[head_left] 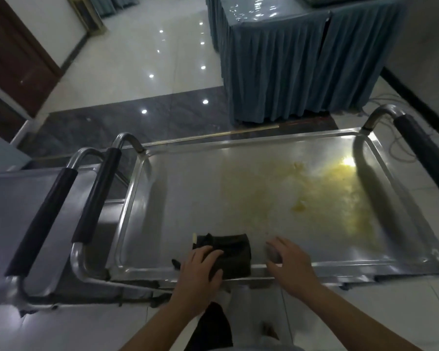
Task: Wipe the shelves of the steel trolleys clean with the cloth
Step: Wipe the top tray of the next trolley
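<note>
Head view: cloth [232,254] long axis left-right; left hand [200,269] pressing it.

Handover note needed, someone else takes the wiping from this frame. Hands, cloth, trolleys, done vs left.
Left hand: fingers lie on the dark cloth, at the near edge of the right trolley top shelf.
Right hand: open, over the near edge beside the cloth, holding nothing.
Done: left part of this shelf looks fairly clean.
Left: yellow stain covers the right half, untouched. The left trolley shows no obvious stains. Lower shelves are out of view.
</note>
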### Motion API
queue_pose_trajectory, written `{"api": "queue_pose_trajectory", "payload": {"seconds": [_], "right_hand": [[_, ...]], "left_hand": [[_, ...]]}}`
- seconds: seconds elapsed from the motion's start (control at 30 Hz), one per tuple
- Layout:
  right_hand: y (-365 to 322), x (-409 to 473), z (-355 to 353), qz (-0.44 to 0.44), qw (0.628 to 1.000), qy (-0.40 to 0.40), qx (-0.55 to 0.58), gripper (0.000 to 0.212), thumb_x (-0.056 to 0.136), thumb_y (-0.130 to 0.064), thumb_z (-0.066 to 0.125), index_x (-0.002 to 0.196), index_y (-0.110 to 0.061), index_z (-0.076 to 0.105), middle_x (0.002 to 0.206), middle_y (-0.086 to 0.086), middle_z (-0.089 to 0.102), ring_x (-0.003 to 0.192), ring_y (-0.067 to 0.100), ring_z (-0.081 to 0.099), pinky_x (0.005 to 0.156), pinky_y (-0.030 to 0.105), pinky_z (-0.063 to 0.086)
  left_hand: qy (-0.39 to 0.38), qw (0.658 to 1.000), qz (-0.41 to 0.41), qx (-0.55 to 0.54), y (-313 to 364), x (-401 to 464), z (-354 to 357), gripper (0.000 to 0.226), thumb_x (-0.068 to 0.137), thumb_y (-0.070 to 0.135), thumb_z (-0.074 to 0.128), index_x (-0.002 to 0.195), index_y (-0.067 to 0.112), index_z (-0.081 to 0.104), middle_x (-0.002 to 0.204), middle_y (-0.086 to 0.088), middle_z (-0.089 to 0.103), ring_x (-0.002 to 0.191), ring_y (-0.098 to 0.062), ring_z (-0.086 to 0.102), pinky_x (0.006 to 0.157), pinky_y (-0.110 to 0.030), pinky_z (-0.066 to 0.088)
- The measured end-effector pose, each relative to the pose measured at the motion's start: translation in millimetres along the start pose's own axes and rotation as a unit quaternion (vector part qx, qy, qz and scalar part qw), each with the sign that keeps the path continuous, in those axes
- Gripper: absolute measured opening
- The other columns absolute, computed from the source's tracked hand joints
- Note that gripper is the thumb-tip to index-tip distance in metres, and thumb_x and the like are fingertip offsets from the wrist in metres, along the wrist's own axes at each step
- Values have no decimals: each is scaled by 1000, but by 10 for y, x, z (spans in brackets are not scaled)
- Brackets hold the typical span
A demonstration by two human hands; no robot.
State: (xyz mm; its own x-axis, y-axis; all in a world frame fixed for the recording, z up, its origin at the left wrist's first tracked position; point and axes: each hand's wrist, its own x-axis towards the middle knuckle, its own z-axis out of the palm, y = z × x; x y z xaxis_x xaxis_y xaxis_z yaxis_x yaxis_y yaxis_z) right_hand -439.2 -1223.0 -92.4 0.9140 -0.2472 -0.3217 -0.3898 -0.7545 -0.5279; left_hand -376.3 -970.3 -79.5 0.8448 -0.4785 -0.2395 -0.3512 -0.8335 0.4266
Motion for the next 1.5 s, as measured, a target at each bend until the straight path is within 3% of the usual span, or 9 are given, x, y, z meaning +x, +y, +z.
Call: {"api": "queue_pose_trajectory", "payload": {"seconds": [0.27,0.5,0.63,0.87,0.97,1.1,1.23,1.37,1.5], "right_hand": [[376,19,-278,-20,997,9,-75,64,90,-47,57,148,-30,36,161,3,23,145,22,27,113,37,29],[493,133,-233,-32,992,4,-125,67,94,-56,40,153,-35,15,165,0,3,151,23,1,117,45,12],[427,313,-179,-37,984,37,-167,67,94,-58,30,154,-35,10,165,4,3,151,28,-1,116,52,9],[545,386,14,-28,976,44,-211,62,95,-60,19,154,-40,18,164,1,14,151,28,11,113,59,12],[586,353,34,-35,976,53,-208,62,94,-57,27,152,-35,29,163,3,21,150,27,16,110,60,18],[615,369,74,-56,970,79,-221,62,93,-53,36,150,-30,36,161,5,26,148,28,22,108,61,22],[641,386,120,-62,967,85,-232,60,97,-53,27,150,-28,36,160,5,28,146,28,27,108,61,23],[623,391,102,-61,969,84,-223,60,97,-54,28,152,-29,33,159,5,30,147,29,25,111,61,23],[607,390,104,-61,973,87,-206,61,96,-53,34,152,-30,30,159,4,29,148,27,23,111,61,23]], "left_hand": [[-80,991,-81,71,390,-24,313,55,102,58,15,154,48,-2,165,3,-13,152,-23,-13,123,-45,-6],[-38,985,-98,134,418,-8,502,56,99,61,6,145,51,-24,161,2,-29,148,-24,-25,120,-46,-16],[-26,985,-99,141,322,157,583,57,92,66,-3,138,55,-35,157,3,-37,143,-24,-36,113,-46,-27],[13,989,-94,117,138,876,497,61,88,67,-7,143,53,-30,152,6,-42,142,-23,-37,109,-43,-33],[13,990,-97,102,46,1422,352,60,86,68,-6,137,56,-36,147,7,-48,135,-17,-47,106,-41,-37],[-9,992,-89,89,-67,2268,77,59,88,69,1,126,61,-43,154,5,-40,138,-17,-42,100,-40,-40],[-33,992,-88,86,-147,3036,-174,61,88,70,7,125,64,-41,159,2,-32,145,-26,-30,110,-49,-28],[4,989,-68,132,-102,3505,-385,72,83,72,15,149,51,-3,164,-9,0,148,-40,-1,117,-55,-3],[1,991,-42,131,-60,3657,-435,77,81,69,21,152,41,14,164,-12,9,150,-33,-2,119,-51,-3]]}}
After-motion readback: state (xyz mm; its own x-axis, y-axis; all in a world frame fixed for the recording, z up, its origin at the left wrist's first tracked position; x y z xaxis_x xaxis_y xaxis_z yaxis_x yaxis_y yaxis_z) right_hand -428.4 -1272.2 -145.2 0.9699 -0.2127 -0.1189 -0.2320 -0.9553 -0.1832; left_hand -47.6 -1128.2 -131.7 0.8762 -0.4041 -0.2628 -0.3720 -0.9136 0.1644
